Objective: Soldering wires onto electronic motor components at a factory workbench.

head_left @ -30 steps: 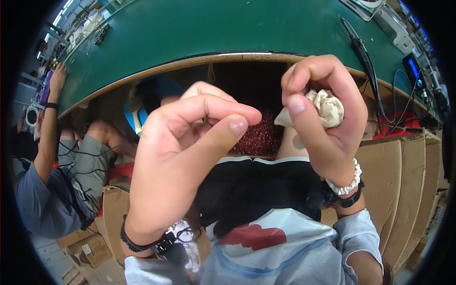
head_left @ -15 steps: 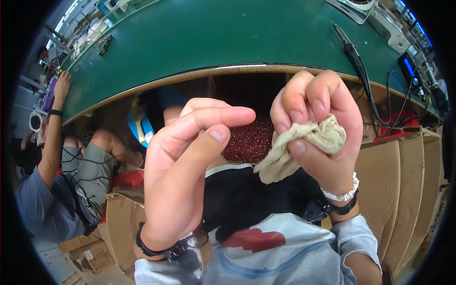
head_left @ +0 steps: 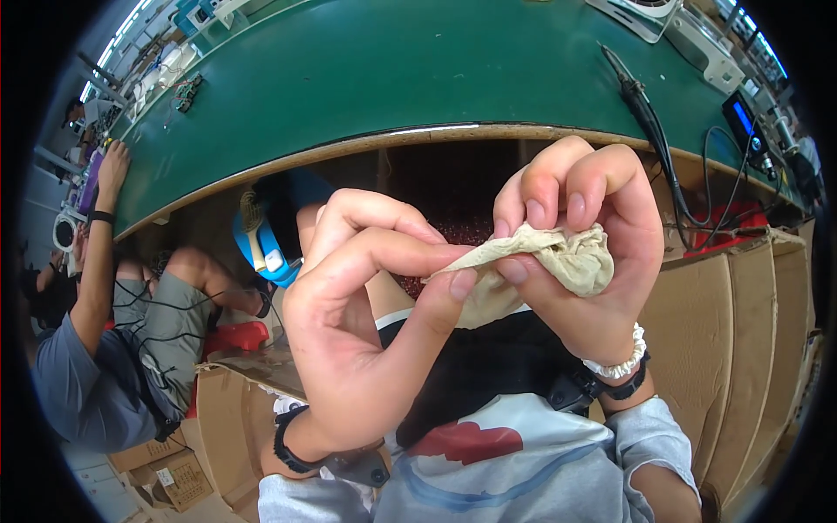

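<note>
A crumpled cream-coloured cloth (head_left: 580, 266) is stretched between my two hands, over my lap and just short of the bench edge. My right hand (head_left: 593, 218) grips its bunched part, fingers curled over the top and thumb pressed from below. With thumb and forefinger, my left hand (head_left: 375, 301) pinches the cloth's thin left end. A loose fold of the cloth hangs down between the hands.
A green-topped bench (head_left: 366, 78) spans the far side. On its right lie a soldering iron (head_left: 641, 100) and a controller with a blue display (head_left: 745, 122). Cardboard boxes (head_left: 689, 322) stand on my right. At left sits another person (head_left: 105, 349), one hand on the bench.
My left hand, empty before, has moved right and closed on the cloth's end. The cloth is now drawn out sideways, and my right hand still grips it.
</note>
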Demonstrator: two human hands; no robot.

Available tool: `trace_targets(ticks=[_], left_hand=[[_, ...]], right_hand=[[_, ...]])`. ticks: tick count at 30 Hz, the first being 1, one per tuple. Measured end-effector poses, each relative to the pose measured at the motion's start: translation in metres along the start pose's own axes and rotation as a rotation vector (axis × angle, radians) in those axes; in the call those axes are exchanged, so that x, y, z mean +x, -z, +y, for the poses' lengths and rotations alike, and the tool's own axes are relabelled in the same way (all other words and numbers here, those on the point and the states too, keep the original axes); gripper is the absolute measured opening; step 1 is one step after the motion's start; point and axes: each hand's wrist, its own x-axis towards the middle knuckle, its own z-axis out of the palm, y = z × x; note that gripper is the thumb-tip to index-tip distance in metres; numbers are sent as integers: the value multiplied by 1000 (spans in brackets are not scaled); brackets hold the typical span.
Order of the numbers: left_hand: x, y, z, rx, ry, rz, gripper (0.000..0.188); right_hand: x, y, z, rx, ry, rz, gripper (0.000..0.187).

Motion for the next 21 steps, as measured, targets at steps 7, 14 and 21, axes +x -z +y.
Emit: trace_targets(ticks=[7,14,21], left_hand=[[1,3,-1,139,-20,-14,10],[2,1,-5,156,-93,-34,12],[6,-9,-13,195,-75,3,9]], right_hand=[[-3,1,-2,-60,-14,-5,38],[2,2,-11,-279,12,-141,27],[2,-1,-7,-290,-179,-69,10]])
